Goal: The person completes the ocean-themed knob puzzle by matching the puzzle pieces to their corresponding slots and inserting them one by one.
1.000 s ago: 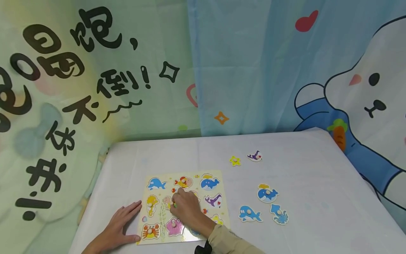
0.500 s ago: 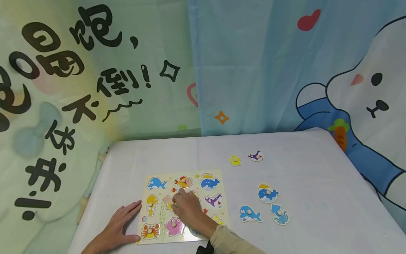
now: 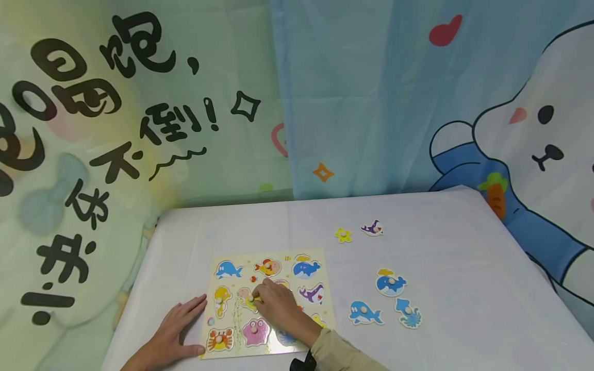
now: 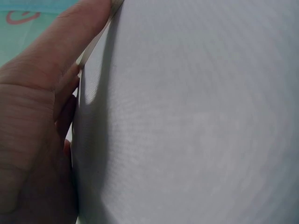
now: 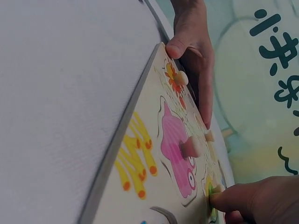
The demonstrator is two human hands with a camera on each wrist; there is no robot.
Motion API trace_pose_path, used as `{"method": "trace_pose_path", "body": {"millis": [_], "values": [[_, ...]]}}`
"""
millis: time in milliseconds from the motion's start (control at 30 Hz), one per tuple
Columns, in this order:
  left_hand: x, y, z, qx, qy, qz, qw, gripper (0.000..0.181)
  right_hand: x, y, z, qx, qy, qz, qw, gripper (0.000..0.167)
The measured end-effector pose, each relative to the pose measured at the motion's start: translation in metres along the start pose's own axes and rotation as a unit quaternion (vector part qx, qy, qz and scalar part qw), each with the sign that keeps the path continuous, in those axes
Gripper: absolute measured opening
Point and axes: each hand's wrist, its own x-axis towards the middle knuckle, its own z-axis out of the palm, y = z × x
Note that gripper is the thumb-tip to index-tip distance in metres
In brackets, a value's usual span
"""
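A pale yellow knob puzzle board [image 3: 235,309] with sea-animal pictures lies on the white table. My left hand [image 3: 174,330] rests at its left side, fingers extended along the edge and the thumb at the near corner. In the left wrist view, that hand [image 4: 32,107] lies against the board's side. Over the board's middle, my right hand [image 3: 280,309] pinches a small yellow-green puzzle piece [image 3: 250,303] by its knob; the right wrist view shows the thumb [image 5: 233,198] against it. Around it sit a pink piece [image 3: 255,332], a crab piece [image 3: 220,339] and a yellow piece [image 3: 221,300].
Right of the board lie a blue whale piece [image 3: 365,313], a spouting whale piece [image 3: 391,283] and a blue octopus piece [image 3: 409,314]. Farther back are a yellow star piece [image 3: 343,235] and a purple whale piece [image 3: 373,228]. A printed curtain [image 3: 343,93] hangs behind the table.
My right hand has shifted slightly right and toward me, so more of the yellow-green piece shows. My left hand stays at the board's edge. The loose pieces have not moved.
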Motion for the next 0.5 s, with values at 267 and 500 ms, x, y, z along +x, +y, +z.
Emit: {"method": "trace_pose_path", "body": {"millis": [267, 500], "values": [[-0.002, -0.001, 0.003, 0.007, -0.003, 0.002, 1.0, 0.092, -0.002, 0.009, -0.007, 0.097, -0.039, -0.003, 0.9945, 0.021], [-0.001, -0.001, 0.002, -0.004, -0.001, 0.002, 1.0, 0.092, -0.019, 0.032, -0.028, 0.227, -0.018, 0.017, 0.9736, 0.032]]}}
